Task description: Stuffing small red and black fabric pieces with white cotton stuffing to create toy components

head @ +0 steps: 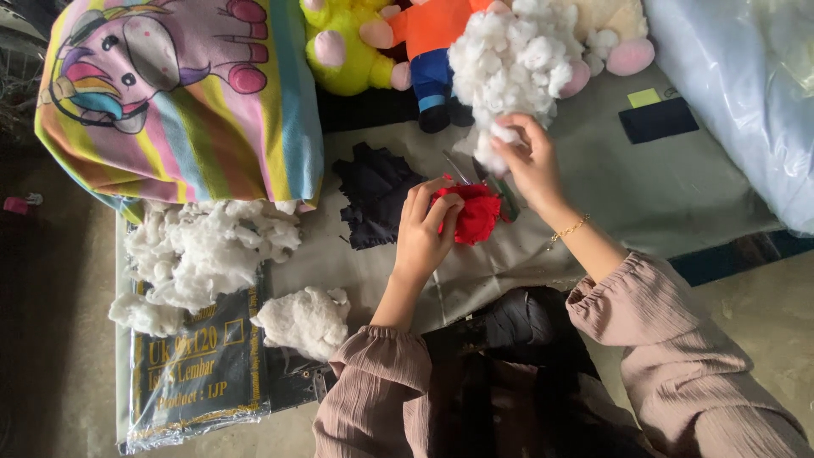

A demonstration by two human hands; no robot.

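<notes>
Nearest, the left hand curls its fingers around a small red fabric piece on the grey cloth-covered table. Just beyond, the right hand pinches white fluffy stuffing beside plush toys.

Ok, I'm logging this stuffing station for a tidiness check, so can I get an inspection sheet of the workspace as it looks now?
Surface: grey cloth sheet spread on the floor.
Job's things: red fabric piece; white stuffing clump.
Clutter: loose stuffing piles; black fabric scraps; wrapped dark packet; striped unicorn pillow; plush toys; clear plastic bag.
Hands: left hand grips the red fabric piece; right hand pinches a tuft from the clump.
Cables: nothing seen.
Surroundings: bare concrete floor.
</notes>
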